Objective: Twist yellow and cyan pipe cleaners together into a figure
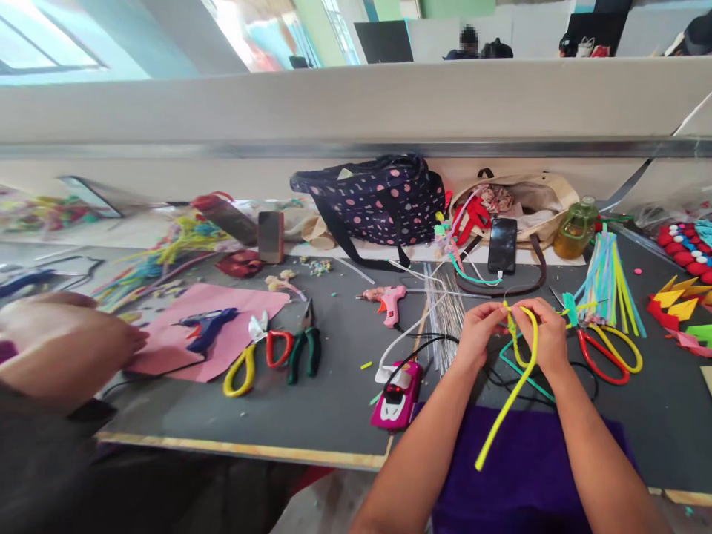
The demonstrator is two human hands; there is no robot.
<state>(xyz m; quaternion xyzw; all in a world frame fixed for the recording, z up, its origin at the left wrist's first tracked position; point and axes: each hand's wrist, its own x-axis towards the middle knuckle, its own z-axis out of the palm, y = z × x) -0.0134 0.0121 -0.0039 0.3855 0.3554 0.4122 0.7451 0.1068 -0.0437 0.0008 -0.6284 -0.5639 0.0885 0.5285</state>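
Observation:
My left hand [479, 331] and my right hand [543, 334] are held close together above the front of the table. Both pinch a yellow pipe cleaner [507, 420]. It loops between my fingers, and a long free end hangs down toward my lap. Beneath my hands, a bent teal pipe cleaner [523, 374] and dark cables lie on the table. Just past my right hand are scissors with red and yellow handles [605, 356] and a bundle of pastel pipe cleaners [610, 285]. Thin clear sticks [442, 315] are spread to the left of my left hand.
A pink glue gun [391, 302] and a magenta power strip [397, 400] lie left of my arms. Green-handled pliers [305, 348] and a blue glue gun [210, 328] are farther left, near a co-worker's blurred arm [67, 348]. Bags [383, 204] and a bottle [575, 228] stand behind.

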